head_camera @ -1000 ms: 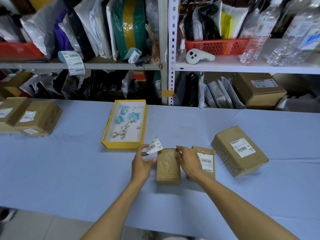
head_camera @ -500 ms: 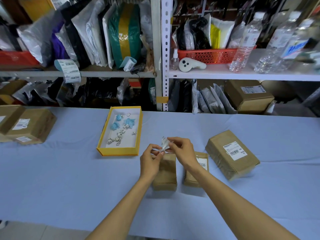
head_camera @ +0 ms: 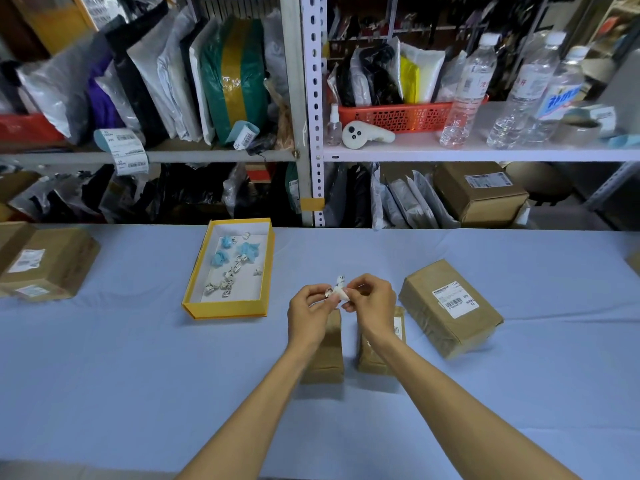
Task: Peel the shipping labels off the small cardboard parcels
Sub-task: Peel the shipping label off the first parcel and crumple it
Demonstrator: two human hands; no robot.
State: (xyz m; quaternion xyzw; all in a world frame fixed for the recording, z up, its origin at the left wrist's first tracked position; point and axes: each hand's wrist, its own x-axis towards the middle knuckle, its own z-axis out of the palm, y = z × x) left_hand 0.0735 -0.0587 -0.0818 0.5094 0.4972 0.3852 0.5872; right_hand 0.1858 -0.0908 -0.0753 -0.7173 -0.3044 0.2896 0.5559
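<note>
Crumpling a peeled white paper shipping label [head_camera: 337, 289], the left hand [head_camera: 310, 308] and right hand [head_camera: 372, 303] pinch it between curled fingertips above two small brown cardboard parcels. One parcel [head_camera: 327, 356], showing no label, lies under the left wrist; a labelled one [head_camera: 375, 358] lies just beside it under the right.

Likely hazards:
- Exposed adhesive may cling to a finger, so the wad misses the shallow yellow cardboard box [head_camera: 225, 312] holding other crumpled scraps.
- A loosely pressed wad may spring open and stick to the pale blue table covering [head_camera: 138, 375].
- Descending forearms could nudge either parcel askew.

The larger brown parcel [head_camera: 450, 308], near on the right, bears its label.
</note>
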